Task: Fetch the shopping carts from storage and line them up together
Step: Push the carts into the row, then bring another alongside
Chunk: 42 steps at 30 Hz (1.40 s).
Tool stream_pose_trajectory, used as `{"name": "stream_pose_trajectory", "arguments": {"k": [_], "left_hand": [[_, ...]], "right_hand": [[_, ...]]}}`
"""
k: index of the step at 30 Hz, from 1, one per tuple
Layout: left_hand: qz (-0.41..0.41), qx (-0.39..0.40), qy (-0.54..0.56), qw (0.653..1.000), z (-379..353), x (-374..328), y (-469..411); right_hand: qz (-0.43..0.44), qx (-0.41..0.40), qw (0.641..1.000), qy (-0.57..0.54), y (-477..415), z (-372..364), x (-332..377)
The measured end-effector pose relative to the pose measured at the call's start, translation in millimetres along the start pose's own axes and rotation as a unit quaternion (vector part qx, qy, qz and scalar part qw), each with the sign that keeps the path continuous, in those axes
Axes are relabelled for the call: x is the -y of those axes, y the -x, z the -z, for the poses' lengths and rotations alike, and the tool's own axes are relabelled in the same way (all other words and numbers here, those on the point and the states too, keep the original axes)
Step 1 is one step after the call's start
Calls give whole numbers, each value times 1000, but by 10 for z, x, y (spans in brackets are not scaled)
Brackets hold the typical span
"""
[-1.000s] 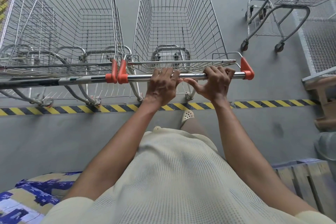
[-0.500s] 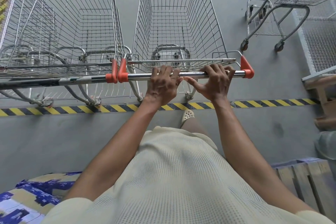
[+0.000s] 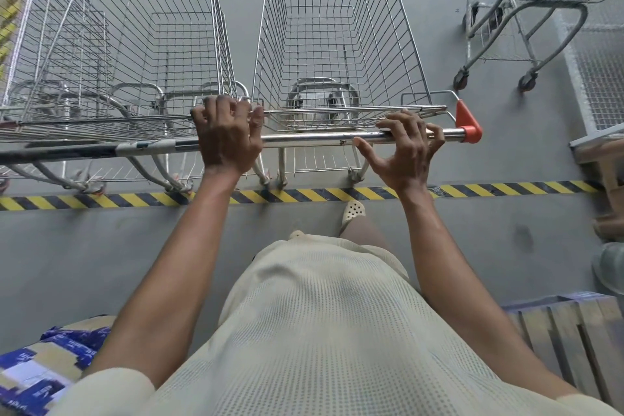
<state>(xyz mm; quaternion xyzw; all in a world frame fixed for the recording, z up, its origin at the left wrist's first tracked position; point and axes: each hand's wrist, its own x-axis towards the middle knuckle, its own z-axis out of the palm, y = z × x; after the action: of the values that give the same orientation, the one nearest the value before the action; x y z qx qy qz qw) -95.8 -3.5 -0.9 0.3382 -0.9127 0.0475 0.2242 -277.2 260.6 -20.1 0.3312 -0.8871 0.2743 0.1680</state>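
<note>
Shopping cart (image 3: 337,44), steel wire: stands at 12 o'clock just beyond the striped floor tape (image 3: 304,194), beside a second cart (image 3: 135,44) at 10 o'clock. Looks rigid, light while empty, free-rolling and apt to swerve; best taken by the handle bar (image 3: 310,138), hands wide. Gripped tight at the bar's 9 o'clock end by the left hand (image 3: 228,135), only draped near 3 o'clock by the right hand (image 3: 405,152), fingers splayed and unclamped.

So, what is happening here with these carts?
A person stands at an empty shopping cart, parked beside a neighbouring cart. The left hand grips the left end of its handle; the right hand lies over the handle near the orange end cap, fingers spread, so the grip looks loose. Both carts' rear wheels sit near the striped floor line.
</note>
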Motion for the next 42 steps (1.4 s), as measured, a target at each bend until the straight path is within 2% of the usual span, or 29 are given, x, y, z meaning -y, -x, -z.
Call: {"name": "stream_pose_trajectory", "arguments": {"k": [7, 10, 12, 14, 16, 18, 42], "left_hand": [[-4, 20, -33, 999, 4, 26, 1], [-19, 0, -12, 1000, 53, -72, 3], [-70, -24, 35, 997, 89, -304, 8], [-162, -26, 87, 983, 95, -661, 54], [-242, 5, 92, 966, 38, -960, 125], [-277, 36, 81, 957, -42, -1085, 166], [-281, 33, 114, 952, -274, -1103, 197]], "right_hand": [[-7, 0, 1000, -7, -35, -26, 5], [-4, -11, 1000, -13, -17, -27, -13], [-9, -16, 1000, -17, -18, -29, -14], [-20, -12, 1000, -12, -20, -25, -18], [-23, -6, 1000, -11, -27, -33, -25], [-24, -2, 1000, -14, -31, -50, -26], [-31, 4, 999, -21, -85, -64, -115]]}}
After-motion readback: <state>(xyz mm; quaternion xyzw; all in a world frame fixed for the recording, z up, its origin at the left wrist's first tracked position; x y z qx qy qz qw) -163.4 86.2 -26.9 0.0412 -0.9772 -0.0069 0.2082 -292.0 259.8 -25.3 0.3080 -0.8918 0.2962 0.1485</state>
